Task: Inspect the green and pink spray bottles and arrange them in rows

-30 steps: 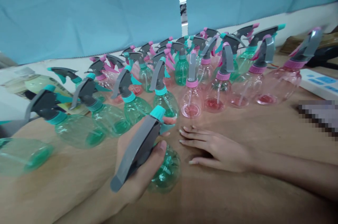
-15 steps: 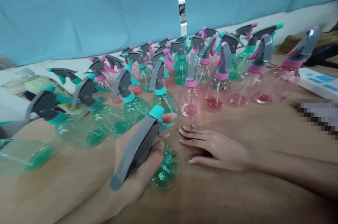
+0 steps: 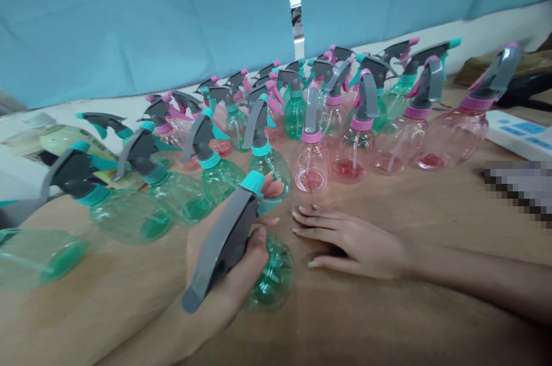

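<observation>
My left hand (image 3: 241, 274) is wrapped round the neck of a green spray bottle (image 3: 273, 274) with a grey and turquoise trigger head. Its base rests on the wooden table (image 3: 371, 320), and the nozzle points away from me. One or two of my left fingers stretch out by the turquoise trigger; the neck is hidden in the grip. To the right, my right hand (image 3: 349, 239) lies palm down on the table, fingers spread, holding nothing. Just beyond it stands a pink spray bottle (image 3: 311, 168), apart from the fingertips.
Several more green spray bottles (image 3: 129, 214) stand at the left, and several pink ones (image 3: 390, 147) at the right, with more crowded behind. A white device with blue buttons (image 3: 521, 133) and a blurred-out flat object (image 3: 521, 185) lie at the right. A blue sheet (image 3: 172, 21) hangs behind.
The fingers of my left hand by the trigger have lifted and straightened slightly. The bottle and my right hand stay in place.
</observation>
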`<move>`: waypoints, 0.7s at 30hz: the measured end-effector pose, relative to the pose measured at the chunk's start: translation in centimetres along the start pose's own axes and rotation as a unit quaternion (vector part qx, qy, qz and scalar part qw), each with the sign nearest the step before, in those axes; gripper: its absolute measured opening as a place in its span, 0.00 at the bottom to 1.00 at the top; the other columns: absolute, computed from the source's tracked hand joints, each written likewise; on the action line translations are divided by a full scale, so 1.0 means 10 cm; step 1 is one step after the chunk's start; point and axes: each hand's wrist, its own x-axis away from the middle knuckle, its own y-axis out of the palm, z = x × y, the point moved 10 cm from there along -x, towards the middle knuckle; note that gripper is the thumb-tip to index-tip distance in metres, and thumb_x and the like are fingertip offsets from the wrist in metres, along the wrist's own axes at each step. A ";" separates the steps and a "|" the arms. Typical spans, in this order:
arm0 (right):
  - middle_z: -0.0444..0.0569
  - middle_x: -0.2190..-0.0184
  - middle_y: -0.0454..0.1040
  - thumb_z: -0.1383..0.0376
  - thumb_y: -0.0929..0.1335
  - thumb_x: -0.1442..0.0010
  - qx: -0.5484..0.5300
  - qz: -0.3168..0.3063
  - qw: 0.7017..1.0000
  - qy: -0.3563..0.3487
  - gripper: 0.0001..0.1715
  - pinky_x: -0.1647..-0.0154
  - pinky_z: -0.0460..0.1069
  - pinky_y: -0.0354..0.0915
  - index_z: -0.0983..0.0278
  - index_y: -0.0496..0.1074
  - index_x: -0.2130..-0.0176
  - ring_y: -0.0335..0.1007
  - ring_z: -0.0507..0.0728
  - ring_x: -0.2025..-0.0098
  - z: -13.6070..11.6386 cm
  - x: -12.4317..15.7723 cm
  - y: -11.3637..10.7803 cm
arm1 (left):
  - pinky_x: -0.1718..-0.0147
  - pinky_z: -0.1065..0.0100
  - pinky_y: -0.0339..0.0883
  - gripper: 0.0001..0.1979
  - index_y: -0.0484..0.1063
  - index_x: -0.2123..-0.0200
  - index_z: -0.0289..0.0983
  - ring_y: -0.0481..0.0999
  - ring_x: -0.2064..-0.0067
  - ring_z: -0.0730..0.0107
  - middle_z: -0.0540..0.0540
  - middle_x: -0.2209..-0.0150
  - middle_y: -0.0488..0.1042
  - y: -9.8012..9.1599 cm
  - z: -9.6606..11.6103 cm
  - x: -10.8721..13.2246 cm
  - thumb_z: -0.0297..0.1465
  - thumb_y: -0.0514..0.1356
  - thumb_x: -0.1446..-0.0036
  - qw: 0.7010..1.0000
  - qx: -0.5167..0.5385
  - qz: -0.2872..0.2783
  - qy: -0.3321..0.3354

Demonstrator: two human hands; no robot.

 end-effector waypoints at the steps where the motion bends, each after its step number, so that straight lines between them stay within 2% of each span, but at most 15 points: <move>1: 0.49 0.34 0.55 0.51 0.64 0.35 0.003 -0.001 1.000 0.000 0.33 0.31 0.58 0.47 0.61 0.59 0.36 0.47 0.60 0.31 0.00 0.00 0.00 | 0.58 0.63 0.75 0.17 0.75 0.54 0.42 0.80 0.63 0.64 0.47 0.53 0.79 0.00 -0.01 0.00 0.33 0.54 0.46 1.000 0.005 0.002 -0.004; 7: 0.50 0.34 0.55 0.50 0.63 0.35 0.016 -0.009 1.000 0.003 0.34 0.31 0.58 0.46 0.64 0.60 0.36 0.46 0.59 0.31 0.00 -0.01 0.01 | 0.56 0.61 0.73 0.16 0.74 0.55 0.43 0.80 0.60 0.61 0.47 0.53 0.79 -0.01 0.00 -0.01 0.31 0.56 0.49 1.000 0.001 -0.006 -0.008; 12: 0.50 0.33 0.55 0.50 0.63 0.34 0.021 -0.016 1.000 0.006 0.34 0.31 0.57 0.46 0.64 0.60 0.36 0.46 0.59 0.31 0.00 -0.01 0.02 | 0.60 0.63 0.73 0.15 0.74 0.58 0.43 0.81 0.62 0.62 0.48 0.53 0.79 -0.01 0.01 -0.02 0.32 0.56 0.49 1.000 -0.012 -0.007 -0.019; 17: 0.49 0.33 0.55 0.50 0.63 0.34 0.028 -0.011 1.000 0.004 0.34 0.31 0.57 0.46 0.63 0.60 0.36 0.46 0.58 0.31 0.00 -0.01 0.02 | 0.62 0.61 0.75 0.14 0.75 0.62 0.43 0.81 0.64 0.60 0.48 0.59 0.81 -0.01 0.03 -0.03 0.32 0.54 0.52 1.000 -0.016 -0.008 -0.015; 21: 0.50 0.34 0.56 0.50 0.63 0.34 0.028 -0.007 1.000 0.002 0.34 0.31 0.57 0.46 0.64 0.60 0.37 0.47 0.59 0.31 0.00 -0.01 0.01 | 0.66 0.61 0.75 0.11 0.73 0.66 0.44 0.81 0.64 0.58 0.49 0.62 0.80 0.00 0.00 -0.03 0.32 0.55 0.53 0.998 -0.025 -0.020 -0.057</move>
